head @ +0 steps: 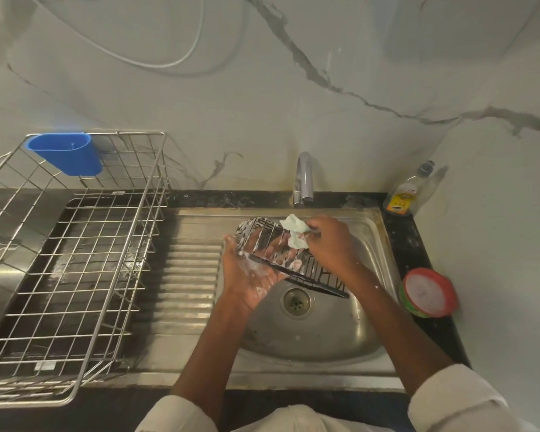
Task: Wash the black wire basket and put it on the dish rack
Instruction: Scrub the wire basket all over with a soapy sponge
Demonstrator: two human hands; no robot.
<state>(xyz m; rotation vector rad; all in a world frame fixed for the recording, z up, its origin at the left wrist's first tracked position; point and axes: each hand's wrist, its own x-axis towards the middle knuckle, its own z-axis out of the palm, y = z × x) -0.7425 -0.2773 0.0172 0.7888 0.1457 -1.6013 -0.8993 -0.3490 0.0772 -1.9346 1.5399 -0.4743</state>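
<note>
From my head: my left hand grips the black wire basket over the sink; my right hand pinches the scrub pad at its twelve o'clock edge; light, stiff, soapy-slick I judge, so I'd grip the rim; dish rack at nine o'clock.

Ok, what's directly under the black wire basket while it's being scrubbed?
The left hand holds the black wire basket from below, over the sink. The drain shows just below its lower edge. The basin floor behind the basket and hands is covered.
</note>
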